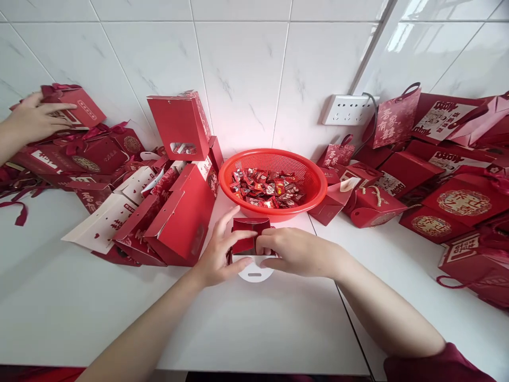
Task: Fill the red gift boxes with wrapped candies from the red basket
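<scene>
A small red gift box (245,243) stands on the white table in front of me, its top open and a white rounded flap (255,275) with a slot folded toward me. My left hand (226,248) holds the box around its left side, with the index finger over the top and the thumb by the white flap. My right hand (289,250) is at the box's right side, its fingers curled into the opening; their tips and anything in them are hidden. Just behind the box sits a red plastic basket (318,183) of wrapped candies (265,188).
To my left stand several open red and white boxes (181,220). Another person's hand (35,119) rests on a pile of ribboned boxes (95,151) at far left. Many closed gift boxes (457,207) are heaped at right. A power strip (348,110) is on the tiled wall.
</scene>
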The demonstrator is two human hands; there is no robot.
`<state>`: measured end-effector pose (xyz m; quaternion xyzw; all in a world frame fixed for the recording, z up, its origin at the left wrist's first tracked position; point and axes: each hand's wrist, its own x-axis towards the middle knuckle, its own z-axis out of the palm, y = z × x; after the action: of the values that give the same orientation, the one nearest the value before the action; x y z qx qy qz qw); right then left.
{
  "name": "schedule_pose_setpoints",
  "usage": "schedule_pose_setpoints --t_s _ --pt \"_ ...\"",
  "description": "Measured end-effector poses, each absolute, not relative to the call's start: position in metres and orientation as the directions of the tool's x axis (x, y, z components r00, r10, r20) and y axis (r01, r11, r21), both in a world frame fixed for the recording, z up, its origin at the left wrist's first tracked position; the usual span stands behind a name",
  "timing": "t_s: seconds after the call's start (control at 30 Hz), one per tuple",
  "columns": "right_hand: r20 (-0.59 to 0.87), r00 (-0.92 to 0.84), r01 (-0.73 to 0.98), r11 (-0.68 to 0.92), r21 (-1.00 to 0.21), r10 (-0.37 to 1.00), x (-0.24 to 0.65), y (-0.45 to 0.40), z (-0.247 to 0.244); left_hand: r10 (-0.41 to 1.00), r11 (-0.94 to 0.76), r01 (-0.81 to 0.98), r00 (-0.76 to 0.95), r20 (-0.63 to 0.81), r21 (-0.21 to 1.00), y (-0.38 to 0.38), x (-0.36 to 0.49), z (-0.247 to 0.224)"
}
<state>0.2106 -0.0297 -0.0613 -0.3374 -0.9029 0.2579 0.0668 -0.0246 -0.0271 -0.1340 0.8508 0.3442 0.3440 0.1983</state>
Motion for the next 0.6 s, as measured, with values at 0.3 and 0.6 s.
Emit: schedule_pose_setpoints --t_s 0.3,0.6 --pt "-0.013 -0.758 0.567 0.649 -0.507 0.652 0.208 -0.021 -0.067 0.660 -0.751 0.473 0.562 0.498 0.461 -0.031 -0.020 -0.130" --pt "0.032 -0.806 0.535 0.752 -0.385 0.590 0.202 -0.018 -0.072 0.619 -0.785 0.456 0.543 0.567 0.421 -0.031 -0.017 -0.133"
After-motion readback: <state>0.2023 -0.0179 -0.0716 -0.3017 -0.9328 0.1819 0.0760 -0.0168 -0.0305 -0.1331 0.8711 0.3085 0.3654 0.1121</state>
